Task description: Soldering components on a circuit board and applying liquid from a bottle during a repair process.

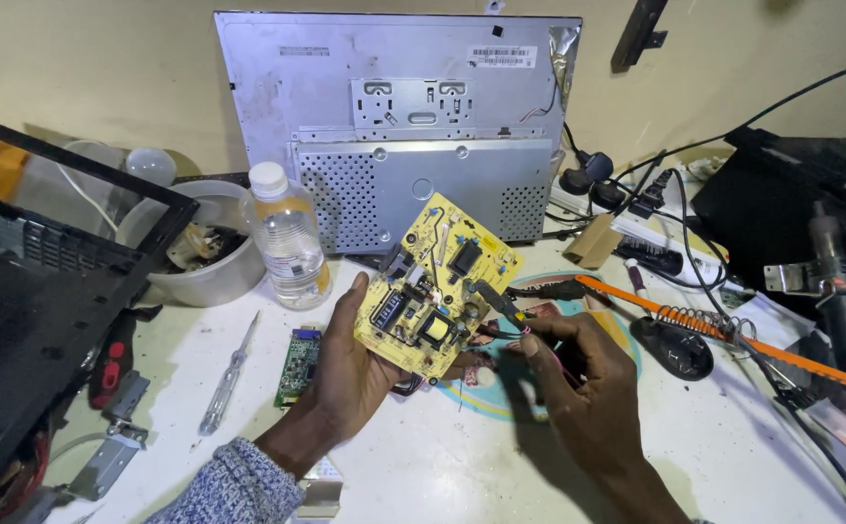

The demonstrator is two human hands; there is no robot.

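Two hands worked at the centre of the frame. The left hand (350, 364) cradled a yellow circuit board (439, 283) from beneath, fingers curled round its lower left edge and thumb along the side, tilting the board up off the white table (462, 466). The right hand (578, 374) was closed in a pinch on a black probe (497, 299), whose tip touched the board near its right edge. I judged the board light, stiff and fragile: its coils and capacitors stood proud, so the bare edges looked the safest place to grip, away from the solder points. A clear plastic bottle (287, 238) stood at upper left of the board, a screwdriver (229, 376) and a small green board (298, 367) lay to the left, and a grey monitor back (394, 126) leaned behind.
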